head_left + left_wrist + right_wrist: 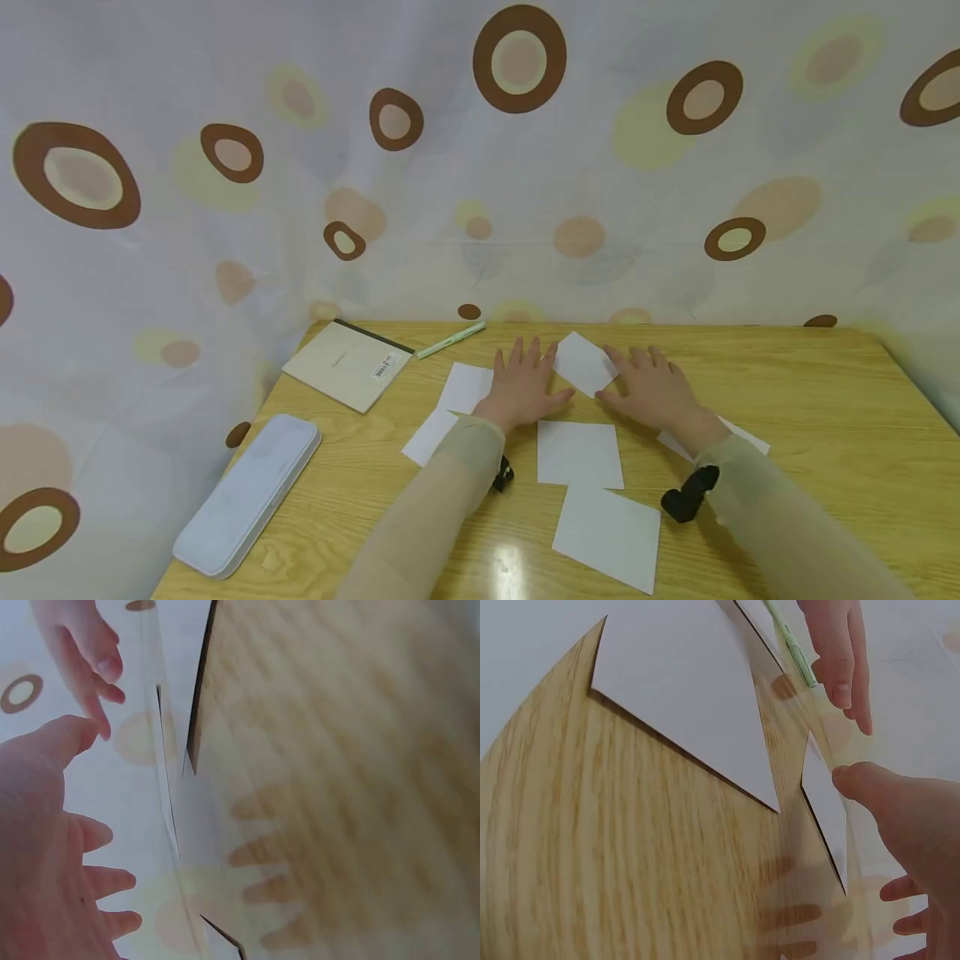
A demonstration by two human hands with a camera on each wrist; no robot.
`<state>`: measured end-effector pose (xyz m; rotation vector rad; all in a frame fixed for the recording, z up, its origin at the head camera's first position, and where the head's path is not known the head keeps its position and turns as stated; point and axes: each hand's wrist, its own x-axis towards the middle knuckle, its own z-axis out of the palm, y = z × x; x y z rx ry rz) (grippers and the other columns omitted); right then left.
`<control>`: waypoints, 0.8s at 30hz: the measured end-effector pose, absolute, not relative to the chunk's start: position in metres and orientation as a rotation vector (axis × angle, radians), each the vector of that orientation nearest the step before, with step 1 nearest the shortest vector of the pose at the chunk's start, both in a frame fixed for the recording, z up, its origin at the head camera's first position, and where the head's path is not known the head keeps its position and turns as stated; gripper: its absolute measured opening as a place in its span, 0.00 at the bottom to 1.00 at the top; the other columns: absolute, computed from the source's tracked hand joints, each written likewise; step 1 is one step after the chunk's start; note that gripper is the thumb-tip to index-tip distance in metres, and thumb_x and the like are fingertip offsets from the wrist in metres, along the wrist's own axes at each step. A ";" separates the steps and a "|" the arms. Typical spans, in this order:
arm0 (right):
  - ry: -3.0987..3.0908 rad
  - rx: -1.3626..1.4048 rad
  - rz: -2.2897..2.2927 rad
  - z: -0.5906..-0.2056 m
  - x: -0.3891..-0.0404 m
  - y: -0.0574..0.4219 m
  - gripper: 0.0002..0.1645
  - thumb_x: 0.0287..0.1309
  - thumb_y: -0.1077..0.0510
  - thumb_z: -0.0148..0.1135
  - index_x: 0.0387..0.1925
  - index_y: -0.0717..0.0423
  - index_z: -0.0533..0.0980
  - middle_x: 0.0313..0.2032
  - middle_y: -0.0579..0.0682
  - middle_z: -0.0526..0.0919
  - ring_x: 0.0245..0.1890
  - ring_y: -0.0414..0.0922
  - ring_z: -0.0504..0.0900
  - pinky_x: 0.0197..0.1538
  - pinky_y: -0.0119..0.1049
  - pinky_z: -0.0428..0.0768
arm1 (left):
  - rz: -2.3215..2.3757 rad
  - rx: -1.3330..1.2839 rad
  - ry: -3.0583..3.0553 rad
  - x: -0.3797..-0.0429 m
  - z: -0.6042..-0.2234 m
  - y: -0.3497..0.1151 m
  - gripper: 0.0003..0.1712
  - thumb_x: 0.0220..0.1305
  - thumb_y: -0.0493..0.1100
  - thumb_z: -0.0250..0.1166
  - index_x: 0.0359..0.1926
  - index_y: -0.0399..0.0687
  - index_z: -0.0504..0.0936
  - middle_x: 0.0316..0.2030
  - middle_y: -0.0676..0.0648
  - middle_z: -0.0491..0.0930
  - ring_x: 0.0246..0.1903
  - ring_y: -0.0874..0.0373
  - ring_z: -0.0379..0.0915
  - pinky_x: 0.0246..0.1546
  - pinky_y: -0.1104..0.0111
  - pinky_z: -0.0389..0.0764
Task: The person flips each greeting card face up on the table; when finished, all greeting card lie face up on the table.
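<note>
Here, 1 closed case (pixel 246 490) lies left of the left hand (pixel 523 390).

notebook (pixel 348 367) | cover print (pixel 339 360): too small to read | barcode label (pixel 386 366): digits illegible

The person's left forearm (pixel 420 525) and right forearm (pixel 798 521) reach forward in long sleeves, the left hand (pixel 523 387) and right hand (pixel 654 392) near each other, backs up, fingers (pixel 516 356) spread, thumbs (pixel 561 399) pointing inward, apart.
</note>
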<state>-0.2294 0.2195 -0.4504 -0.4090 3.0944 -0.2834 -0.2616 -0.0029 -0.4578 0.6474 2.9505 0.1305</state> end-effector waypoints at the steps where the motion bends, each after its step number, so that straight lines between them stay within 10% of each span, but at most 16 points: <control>1: 3.098 -0.409 -0.277 -0.451 -0.230 0.219 0.48 0.63 0.34 0.57 0.75 0.54 0.57 0.66 0.71 0.65 0.67 0.76 0.58 0.61 0.73 0.64 | 0.127 0.643 2.946 -0.262 -0.458 -0.003 0.48 0.68 0.74 0.43 0.80 0.59 0.43 0.79 0.46 0.44 0.78 0.43 0.35 0.74 0.41 0.46; 24: 3.074 -0.432 -0.222 -0.467 -0.241 0.213 0.55 0.59 0.30 0.59 0.74 0.61 0.57 0.62 0.70 0.70 0.61 0.71 0.67 0.55 0.69 0.73 | 0.158 0.613 2.819 -0.276 -0.455 -0.003 0.46 0.70 0.71 0.46 0.79 0.57 0.45 0.77 0.47 0.54 0.77 0.44 0.44 0.75 0.46 0.49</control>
